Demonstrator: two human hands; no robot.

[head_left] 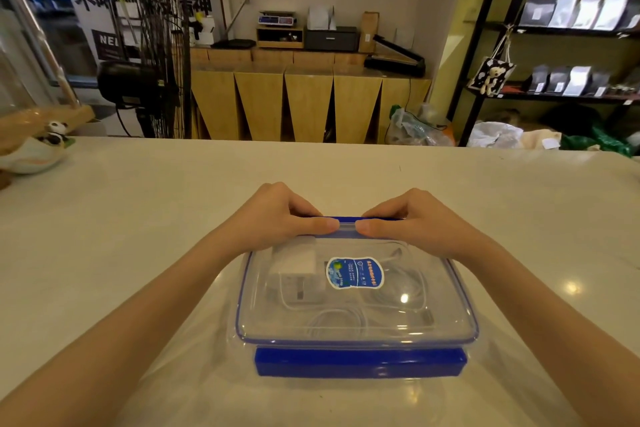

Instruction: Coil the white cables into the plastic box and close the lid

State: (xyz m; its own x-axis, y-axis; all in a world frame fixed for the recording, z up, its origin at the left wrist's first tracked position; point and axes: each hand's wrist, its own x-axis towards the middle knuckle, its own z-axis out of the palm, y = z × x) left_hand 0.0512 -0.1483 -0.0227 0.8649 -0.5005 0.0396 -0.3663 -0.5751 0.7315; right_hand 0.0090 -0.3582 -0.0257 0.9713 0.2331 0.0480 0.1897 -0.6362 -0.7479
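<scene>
A clear plastic box (356, 333) with blue trim sits on the white table in front of me, its transparent lid (381, 315) lying on top. Through the lid I see coiled white cables (346, 317) and a white charger block (298, 267). A blue-and-white sticker (355, 272) marks the lid's middle. The near blue latch (358, 362) hangs down at the front. My left hand (277, 218) and my right hand (422, 222) both grip the far blue latch (347, 220), thumbs on the lid's far edge, fingers curled behind it.
The white table (138, 218) stretches wide around the box. A panda figurine in a white dish (38, 152) stands at the far left edge. Beyond the table are a wooden counter, a fan and shelves.
</scene>
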